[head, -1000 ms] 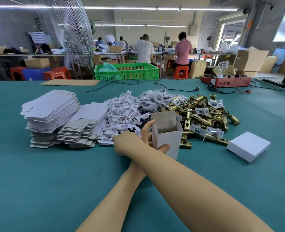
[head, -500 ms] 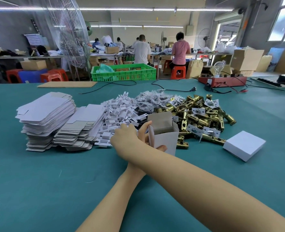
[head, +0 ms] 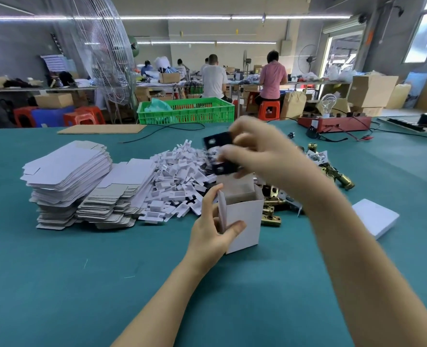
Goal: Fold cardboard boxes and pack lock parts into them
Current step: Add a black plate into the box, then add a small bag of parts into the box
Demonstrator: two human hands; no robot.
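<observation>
An open white cardboard box (head: pixel 242 219) stands upright on the green worktop (head: pixel 57 284), and everything else lies around it. The left hand (head: pixel 213 229) grips the box's near-left corner, thumb curled across the front face and fingers bent round the side flap. Above the box's open mouth, the right hand (head: pixel 260 151) is blurred but its fingers pinch a white insert piece (head: pixel 220 152) showing dark patches; just how the fingers lie cannot be told. Behind and to the left of the box spreads a heap of white inserts (head: pixel 179 181), and farther left of that rise stacks of flat box blanks (head: pixel 69 174). Behind and to the right of the box lie brass lock parts (head: pixel 337 175), partly hidden by the right forearm. A closed white box (head: pixel 376 217) rests to the right of the open box, apart from it.
</observation>
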